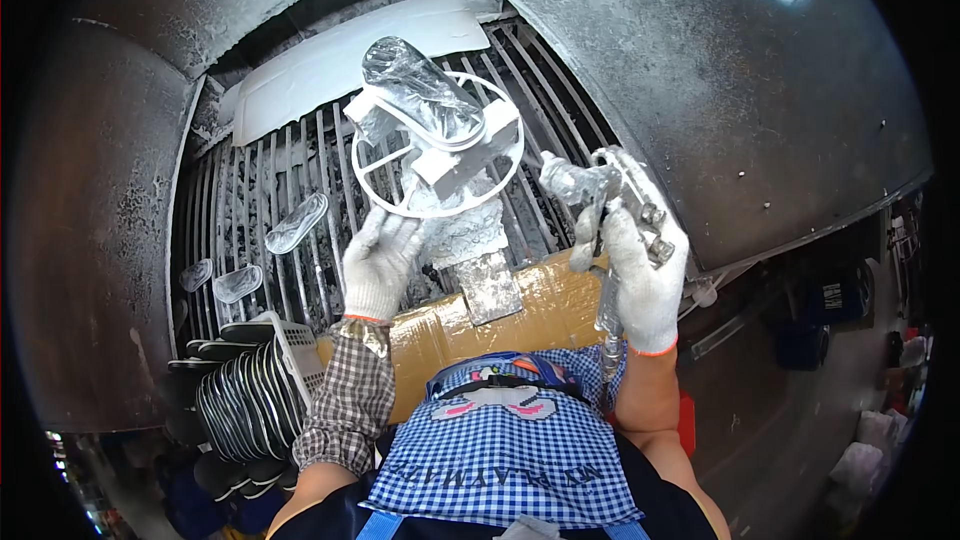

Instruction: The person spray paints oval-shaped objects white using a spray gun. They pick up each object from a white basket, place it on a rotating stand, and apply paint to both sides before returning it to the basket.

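Note:
On a white wheel-shaped turntable (368,180), two white blocks carry a shoe sole (425,100) with a white edge, its top covered in clear, wrinkled film. My left hand (381,252), in a white knit glove, has its fingers closed at the turntable's near rim. To the right, my gloved right hand (640,270) is wrapped round a spray gun (585,183) crusted with grey-white residue. The gun's nozzle points left and up, toward the turntable. Under the wheel, a coated support (465,235) runs down to a flat metal plate (490,288).
Metal bars (335,180) form a grate under the turntable, with film-like sole-shaped pieces (297,224) on it. Booth walls (720,70) rise on both sides. Brown cardboard (555,305) lines the near edge. A white basket (300,355) with several dark soles (245,405) stands at left.

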The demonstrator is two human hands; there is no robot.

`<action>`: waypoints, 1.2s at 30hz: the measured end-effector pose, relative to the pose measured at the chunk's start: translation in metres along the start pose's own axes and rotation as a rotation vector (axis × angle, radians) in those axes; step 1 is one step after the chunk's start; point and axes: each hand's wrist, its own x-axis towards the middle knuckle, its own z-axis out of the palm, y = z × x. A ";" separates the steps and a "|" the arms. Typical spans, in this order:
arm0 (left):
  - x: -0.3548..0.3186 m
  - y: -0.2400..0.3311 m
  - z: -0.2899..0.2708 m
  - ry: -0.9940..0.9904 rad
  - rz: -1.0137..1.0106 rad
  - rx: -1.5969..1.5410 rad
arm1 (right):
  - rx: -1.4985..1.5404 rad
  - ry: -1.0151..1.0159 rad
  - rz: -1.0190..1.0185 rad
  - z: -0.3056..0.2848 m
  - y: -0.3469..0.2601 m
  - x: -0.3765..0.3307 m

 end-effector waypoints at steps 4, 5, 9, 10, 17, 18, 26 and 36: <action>-0.001 -0.025 -0.007 -0.014 -0.110 -0.019 | 0.067 0.047 -0.016 0.002 0.006 0.000; -0.002 -0.031 -0.004 0.000 -0.130 -0.024 | 0.056 0.038 -0.006 0.002 0.005 0.001; -0.005 -0.036 0.015 -0.044 -0.161 -0.067 | 0.037 -0.049 0.027 0.005 -0.001 0.004; -0.005 -0.036 0.017 -0.050 -0.166 -0.079 | 0.046 -0.064 0.021 0.005 0.000 0.005; -0.003 -0.022 0.020 0.001 -0.127 -0.033 | 0.141 -0.105 0.109 0.011 0.006 0.014; -0.004 -0.019 0.015 0.021 -0.117 -0.034 | 0.127 -0.146 0.111 0.011 0.012 0.015; 0.002 -0.006 0.005 0.020 -0.053 0.015 | 0.065 -0.201 0.064 0.019 0.036 0.040; 0.005 0.006 -0.005 0.102 0.021 -0.010 | 0.019 -0.042 -0.138 0.026 0.057 0.058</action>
